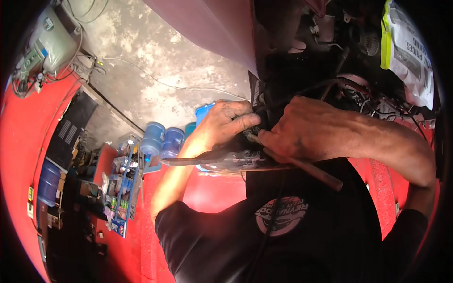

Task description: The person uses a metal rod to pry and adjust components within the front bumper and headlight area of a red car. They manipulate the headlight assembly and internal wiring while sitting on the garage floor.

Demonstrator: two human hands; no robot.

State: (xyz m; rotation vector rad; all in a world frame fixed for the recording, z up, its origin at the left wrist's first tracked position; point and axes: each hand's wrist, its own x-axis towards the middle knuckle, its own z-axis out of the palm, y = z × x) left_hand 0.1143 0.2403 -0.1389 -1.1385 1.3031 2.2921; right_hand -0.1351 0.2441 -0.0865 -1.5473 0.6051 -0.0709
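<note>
My left hand (232, 123) is closed, its thumb pressed toward the bent fingers beside a small metal part (253, 131) at the front of a car's engine bay. Opposite it, my right hand (304, 129) has curled fingers whose tips meet at that same part. What either hand grips is mostly hidden by the fingers. Below my right hand a brownish rod or hose (318, 173) slants down toward my shirt; whether I hold it cannot be told. A dark, scuffed panel edge (226, 160) runs underneath both hands.
Engine parts and hoses (361, 89) fill the dark bay at right, near a white and yellow printed bag (408, 56). A reddish body panel (212, 28) curves above. Blue water jugs (152, 137) and a blue rack (125, 181) stand left. A thin cable (174, 87) crosses the concrete floor.
</note>
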